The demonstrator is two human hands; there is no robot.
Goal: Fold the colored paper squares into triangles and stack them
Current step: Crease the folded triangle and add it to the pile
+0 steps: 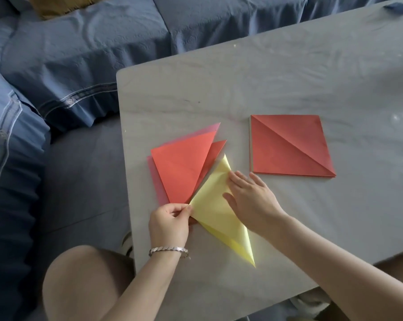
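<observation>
Landmark: yellow triangle [216, 212]. Folded, flat on grey table [288, 77], longest tip toward near table edge, doubled layers showing along lower L side.

L hand [169, 224]: at yellow's L corner, pinching that corner betw. thumb & curled fingers. Silver bracelet [168, 250] on wrist, just below.

R hand [254, 200]: on yellow's R side, fingers straight & spread, palm down, pressing on paper. Nothing gripped.

Up-L of yellow, against its upper L edge (touching or overlapped, can't tell): fanned pile of folded triangles [182, 167]. Orange-red triangle [184, 172] on top. Darker red triangle [215, 150] poking out on side nearest yellow's top tip. Pink triangle [157, 188] underneath, showing at far L & at top.

Up-R of yellow, well apart: stack of unfolded squares [288, 147]. Top sheet red w/ diagonal crease corner to corner. Lower sheet edges visible at L side, colours too thin to tell.

L of yellow, off table: bare knee [80, 274]. Further L & beyond: blue sofa cover [91, 54].
</observation>
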